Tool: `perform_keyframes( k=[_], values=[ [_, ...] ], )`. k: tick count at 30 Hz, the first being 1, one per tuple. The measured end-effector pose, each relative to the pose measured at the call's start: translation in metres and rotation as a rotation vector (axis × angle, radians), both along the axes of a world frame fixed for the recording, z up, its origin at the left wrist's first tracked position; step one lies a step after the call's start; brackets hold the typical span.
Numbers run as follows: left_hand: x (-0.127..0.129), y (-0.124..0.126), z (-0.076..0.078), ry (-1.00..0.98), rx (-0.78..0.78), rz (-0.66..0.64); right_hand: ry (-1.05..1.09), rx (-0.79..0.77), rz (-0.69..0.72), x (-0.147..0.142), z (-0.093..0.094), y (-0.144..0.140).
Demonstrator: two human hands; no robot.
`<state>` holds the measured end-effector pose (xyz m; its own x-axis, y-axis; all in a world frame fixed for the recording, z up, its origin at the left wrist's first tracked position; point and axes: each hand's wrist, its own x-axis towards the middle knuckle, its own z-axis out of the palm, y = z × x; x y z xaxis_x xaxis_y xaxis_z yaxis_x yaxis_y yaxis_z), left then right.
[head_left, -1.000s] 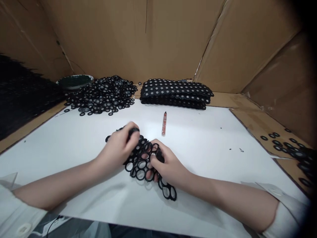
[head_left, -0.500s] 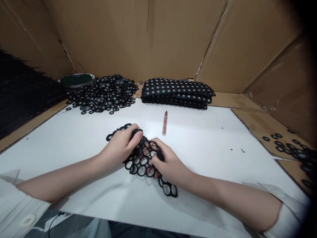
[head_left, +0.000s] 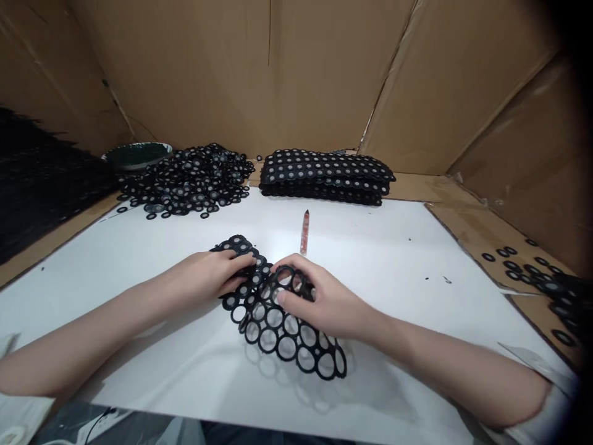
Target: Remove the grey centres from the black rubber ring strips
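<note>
A black mesh sheet of joined rings (head_left: 287, 346) lies in front of me, its right part raised and curved off the table with large open holes. Smaller rings with pale centres make up its left part, which rests on the table. My left hand (head_left: 215, 272) lies over that left part, fingers stretched out and apart. The right part is held by my right hand (head_left: 319, 296), thumb on the near face and fingers behind, partly hidden by the rings.
Loose black rings (head_left: 189, 179) are heaped at the back left, beside a bowl (head_left: 139, 154). Folded ring sheets (head_left: 324, 176) are stacked at the back. A red-bodied, dark-tipped tool (head_left: 304, 233) lies mid-table. More rings (head_left: 532, 272) are scattered at right, with cardboard walls (head_left: 231, 74) behind.
The bunched sheet has spread out, its ring rows now showing toward me. My left hand has loosened its grip and moved slightly left and down; my right still holds the sheet.
</note>
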<state>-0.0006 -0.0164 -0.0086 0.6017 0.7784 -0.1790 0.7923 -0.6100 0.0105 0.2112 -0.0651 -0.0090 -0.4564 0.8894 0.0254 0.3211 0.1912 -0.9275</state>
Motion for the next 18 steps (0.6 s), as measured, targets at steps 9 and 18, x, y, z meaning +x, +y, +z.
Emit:
perform_keyframes(
  k=[9,18],
  values=[
    [0.012,-0.013,-0.004,0.132,0.150,0.018,0.077,-0.413,0.078,0.010,-0.013,0.019],
    [-0.038,0.061,0.029,-0.077,0.359,0.273,0.097,-0.472,0.386,0.022,-0.012,0.032]
  ],
)
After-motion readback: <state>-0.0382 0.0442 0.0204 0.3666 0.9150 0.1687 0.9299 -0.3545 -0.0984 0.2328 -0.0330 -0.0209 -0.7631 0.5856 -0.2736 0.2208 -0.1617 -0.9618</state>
